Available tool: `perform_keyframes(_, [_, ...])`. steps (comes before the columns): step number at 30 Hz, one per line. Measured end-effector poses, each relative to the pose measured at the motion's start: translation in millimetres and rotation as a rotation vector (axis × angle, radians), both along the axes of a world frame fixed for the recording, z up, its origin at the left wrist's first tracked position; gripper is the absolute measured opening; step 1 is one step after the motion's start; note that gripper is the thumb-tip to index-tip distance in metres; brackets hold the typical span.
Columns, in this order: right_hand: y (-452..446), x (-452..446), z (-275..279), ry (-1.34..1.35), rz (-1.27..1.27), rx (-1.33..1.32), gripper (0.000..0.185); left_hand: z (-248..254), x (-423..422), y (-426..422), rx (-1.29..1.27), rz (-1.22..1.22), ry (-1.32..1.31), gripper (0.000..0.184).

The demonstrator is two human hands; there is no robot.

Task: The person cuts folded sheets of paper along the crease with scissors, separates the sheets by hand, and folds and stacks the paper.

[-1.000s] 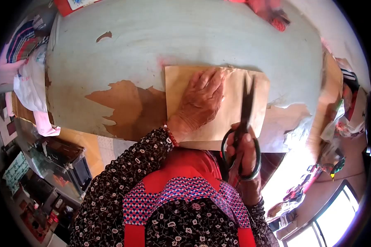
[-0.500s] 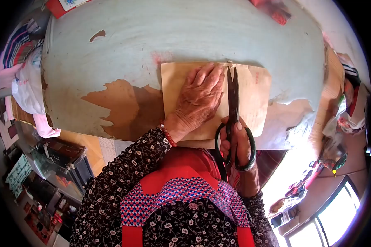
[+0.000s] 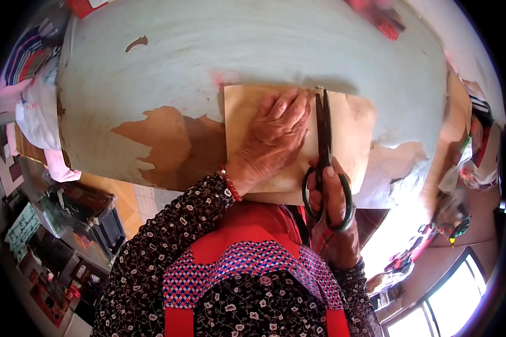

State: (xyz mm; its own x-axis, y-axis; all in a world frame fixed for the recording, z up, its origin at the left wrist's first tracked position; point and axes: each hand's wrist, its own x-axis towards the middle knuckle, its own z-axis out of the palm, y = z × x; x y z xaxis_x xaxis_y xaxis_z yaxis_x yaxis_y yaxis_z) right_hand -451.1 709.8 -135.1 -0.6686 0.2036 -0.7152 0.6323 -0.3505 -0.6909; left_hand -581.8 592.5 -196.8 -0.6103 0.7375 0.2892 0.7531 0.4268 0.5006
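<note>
A brown kraft-paper envelope lies on the worn pale table in front of me. My left hand is pressed flat on its left half, fingers stretched out towards the far edge. In my right hand is a pair of scissors, with dark blades and dark green loop handles. The blades point away from me along the middle of the envelope, just right of my left fingers. Their tips reach its far edge and stand slightly apart. Whether the paper is between the blades I cannot tell.
The table has a peeled surface with brown patches. A red object lies at its far right, and a red-edged item at the far left. A white plastic bag hangs by the left edge. Bags hang at the right.
The scissors and my right hand have shifted a little to the right, and the gap between the blades looks narrower. The envelope and my left hand also appear slightly further right.
</note>
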Motion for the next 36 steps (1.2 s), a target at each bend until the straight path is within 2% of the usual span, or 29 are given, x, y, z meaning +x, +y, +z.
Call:
perform_keyframes(2, [-1.3,-0.8,2.4,0.006,-0.01,0.003,0.047,-1.2,0.4,-0.3,0.011,0.005,0.015,0.051])
perform_keyframes(5, [0.0,-5.6,8.9,-0.072,0.095,0.157,0.046,-1.9,0.3,-0.2,0.033,0.015,0.024,0.051])
perform_keyframes(7, [-5.7,-6.6,3.9,0.032,0.202,0.428,0.044,-2.5,0.7,-2.0,0.038,0.013,0.019,0.051])
perform_keyframes(12, [-9.0,1.3,-4.6,0.072,0.17,0.497,0.042,-6.8,-1.3,-3.4,0.129,-0.003,0.008,0.049])
perform_keyframes(14, [-7.1,3.6,-4.4,0.064,0.207,0.495,0.04,-4.7,-2.4,-5.2,0.182,0.035,0.002,0.03])
perform_keyframes(18, [-3.3,10.0,-1.8,0.112,0.208,0.48,0.04,2.9,-8.3,-9.9,0.312,0.09,-0.112,0.042])
perform_keyframes(19, [-0.4,14.1,-1.3,0.126,0.249,0.498,0.045,8.2,-13.4,-10.5,0.304,0.146,-0.024,0.047])
perform_keyframes(22, [-0.7,18.7,-4.0,0.161,0.292,0.557,0.051,26.5,-29.1,-9.0,0.183,0.068,-0.042,0.046])
perform_keyframes(23, [-1.5,17.4,-5.0,0.18,0.292,0.604,0.051,25.5,-34.2,-6.2,0.179,0.053,-0.075,0.036])
perform_keyframes(24, [-1.7,16.4,-4.5,0.187,0.284,0.607,0.051,26.9,-40.0,-5.3,0.18,0.047,-0.066,0.036])
perform_keyframes(26, [-0.9,15.9,-3.3,0.169,0.301,0.522,0.053,29.1,-49.3,-4.9,0.196,0.029,-0.452,0.024])
perform_keyframes(30, [3.7,21.2,9.4,0.234,0.321,0.437,0.056,27.4,-55.6,-3.7,0.168,-0.027,-0.549,0.021])
perform_keyframes(32, [1.9,30.1,18.4,0.221,0.294,0.434,0.058,31.3,-57.6,-4.0,0.153,-0.014,-0.546,0.018])
perform_keyframes(34, [4.5,44.4,26.5,0.168,0.28,0.439,0.061,35.5,-74.0,-7.4,0.073,0.078,-0.69,0.016])
perform_keyframes(36, [4.3,62.9,29.6,0.137,0.293,0.45,0.062,25.9,-87.4,-15.1,0.175,0.08,-0.705,0.015])
